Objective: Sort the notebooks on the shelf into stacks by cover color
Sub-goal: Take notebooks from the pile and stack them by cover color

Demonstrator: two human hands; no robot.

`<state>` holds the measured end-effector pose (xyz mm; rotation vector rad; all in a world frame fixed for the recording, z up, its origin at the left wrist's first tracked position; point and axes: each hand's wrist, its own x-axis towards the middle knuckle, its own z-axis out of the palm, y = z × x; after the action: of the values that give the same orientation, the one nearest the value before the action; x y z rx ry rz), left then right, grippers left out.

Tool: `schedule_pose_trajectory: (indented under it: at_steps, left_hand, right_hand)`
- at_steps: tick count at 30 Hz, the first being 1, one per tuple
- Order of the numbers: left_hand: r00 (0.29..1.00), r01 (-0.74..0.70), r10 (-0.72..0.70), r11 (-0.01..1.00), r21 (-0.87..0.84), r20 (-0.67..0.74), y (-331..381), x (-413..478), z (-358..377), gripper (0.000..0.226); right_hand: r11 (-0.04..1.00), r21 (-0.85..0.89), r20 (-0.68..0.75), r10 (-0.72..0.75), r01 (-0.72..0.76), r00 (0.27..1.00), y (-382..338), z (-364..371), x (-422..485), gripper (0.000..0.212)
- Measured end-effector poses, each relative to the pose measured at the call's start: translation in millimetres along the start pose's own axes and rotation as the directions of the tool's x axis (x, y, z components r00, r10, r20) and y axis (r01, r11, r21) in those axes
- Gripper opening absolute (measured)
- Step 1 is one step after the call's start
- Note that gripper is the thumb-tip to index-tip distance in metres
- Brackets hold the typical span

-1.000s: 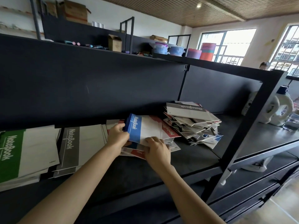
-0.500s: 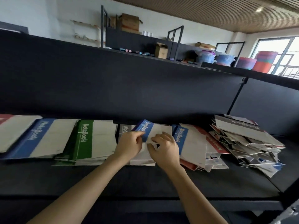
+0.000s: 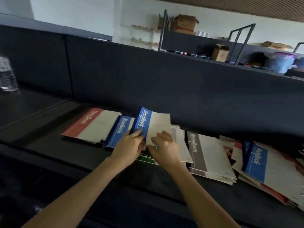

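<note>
Both hands grip one blue notebook (image 3: 148, 125) by its near edge and hold it tilted up off the shelf (image 3: 49, 155). The left hand (image 3: 130, 146) pinches the blue band with thumb on top and fingers curled under; the right hand (image 3: 166, 145) is closed on the white part of the cover just beside it. A second ago this same notebook was being lifted from the mixed heap further right; it has since been carried leftward along the shelf, past the grey pile, and now hangs just above the blue pile, so it looks close to being set down where it belongs.

Going left to right along the shelf: a clear bottle (image 3: 6, 74) stands at the far left edge, well apart from everything else. Next comes the red pile (image 3: 92, 125), then the blue pile (image 3: 120, 131) touching its right side. A green pile (image 3: 147, 157) lies mostly hidden under the hands. Right of that sits the grey pile (image 3: 207, 155), and at the right edge lies the unsorted heap (image 3: 263, 165), blue and red covers mixed and overlapping. That heap suggests plenty of sorting remains.
</note>
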<state>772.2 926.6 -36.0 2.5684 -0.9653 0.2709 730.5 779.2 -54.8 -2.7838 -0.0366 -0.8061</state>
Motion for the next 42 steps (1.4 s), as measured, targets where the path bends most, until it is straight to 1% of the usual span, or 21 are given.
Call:
schedule_pose_trajectory:
  at_steps: [3,5,6,8,9,10,11,13,17,20,21,23,25,28,30,33,35,38,40,42]
  left_hand:
    - [0.999,0.033,-0.034,0.999,0.036,0.017,-30.2,-4.3,-6.1,0.038]
    - [0.999,0.040,-0.042,0.996,0.078,0.029,-47.1,-7.0,-7.4,0.036]
    - [0.998,0.049,-0.054,0.993,0.105,0.042,-54.4,-8.4,-5.9,0.036]
    - [0.989,0.103,-0.121,0.977,0.187,0.087,-64.3,-11.9,-2.5,0.038]
    - [0.981,0.129,-0.160,0.962,0.241,0.114,-66.9,-12.8,-1.8,0.040]
    - [0.974,0.139,-0.184,0.948,0.286,0.135,-67.9,-12.1,-1.5,0.040]
    - [0.971,0.138,-0.190,0.941,0.309,0.145,-67.3,-9.6,-1.9,0.040]
    - [0.975,0.115,-0.166,0.947,0.300,0.151,-61.4,-2.1,-4.0,0.038]
    - [0.989,-0.012,-0.024,0.971,0.238,0.148,-36.5,18.2,3.0,0.032]
    - [0.982,-0.122,0.099,0.983,0.137,0.160,-3.6,30.4,18.7,0.031]
    - [0.977,-0.156,0.139,0.983,0.098,0.163,9.8,33.4,24.1,0.031]
    - [0.964,-0.220,0.212,0.975,0.030,0.161,37.5,38.4,34.4,0.034]
    - [0.948,-0.266,0.273,0.962,-0.059,0.166,67.5,41.5,44.2,0.037]
    - [0.919,-0.310,0.343,0.933,-0.184,0.193,112.5,41.7,56.4,0.033]
    - [0.901,-0.352,0.392,0.911,-0.212,0.186,140.0,40.8,64.6,0.033]
    - [0.877,-0.402,0.443,0.888,-0.223,0.184,177.7,38.4,76.2,0.037]
    - [0.863,-0.412,0.459,0.881,-0.231,0.210,199.5,36.8,82.6,0.038]
    - [0.836,-0.422,0.491,0.860,-0.287,0.246,228.5,36.4,92.2,0.040]
    - [0.821,-0.421,0.505,0.850,-0.316,0.266,246.4,35.8,98.9,0.048]
    - [0.824,-0.405,0.496,0.854,-0.326,0.275,263.1,36.3,107.4,0.054]
  right_hand:
    - [1.000,-0.014,0.083,-0.002,0.003,0.997,-22.0,21.2,15.2,0.021]
    - [0.998,-0.060,0.140,0.005,0.003,0.990,-36.4,30.7,21.4,0.025]
    - [0.995,-0.098,0.192,0.010,0.009,0.981,-43.4,33.8,23.8,0.027]
    - [0.988,-0.151,0.367,0.092,-0.039,0.925,-53.4,37.8,26.2,0.030]
    - [0.985,-0.159,0.429,0.126,-0.063,0.895,-57.5,38.9,26.5,0.030]
    - [0.985,-0.153,0.440,0.138,-0.078,0.887,-60.2,40.1,26.1,0.030]
    - [0.986,-0.133,0.428,0.146,-0.098,0.892,-62.0,39.5,25.5,0.031]
    - [0.983,-0.075,0.382,0.183,-0.167,0.906,-61.5,37.1,22.0,0.031]
    - [0.978,0.006,0.219,0.200,-0.207,0.955,-43.7,21.5,7.3,0.031]
    - [0.958,0.002,0.139,0.284,-0.287,0.949,-19.4,2.5,-10.2,0.048]
    - [0.947,-0.009,0.115,0.320,-0.321,0.940,-8.5,-4.7,-17.8,0.050]
    - [0.922,-0.065,0.078,0.387,-0.383,0.919,11.2,-23.3,-34.5,0.044]
    - [0.882,-0.109,0.051,0.465,-0.458,0.884,32.7,-42.4,-54.1,0.044]
    - [0.815,-0.170,0.029,0.567,-0.555,0.823,62.8,-68.9,-81.7,0.041]
    - [0.758,-0.233,0.004,0.627,-0.609,0.779,80.6,-84.9,-97.8,0.037]
    - [0.686,-0.316,-0.033,0.682,-0.655,0.731,106.8,-104.4,-121.0,0.038]
    - [0.639,-0.358,-0.047,0.716,-0.681,0.697,119.1,-116.9,-133.9,0.038]
    - [0.571,-0.402,-0.058,0.764,-0.716,0.642,136.8,-136.8,-153.2,0.040]
    - [0.542,-0.403,-0.052,0.791,-0.737,0.610,148.0,-147.7,-165.9,0.042]
    - [0.539,-0.398,-0.020,0.804,-0.743,0.594,157.7,-154.4,-177.1,0.046]
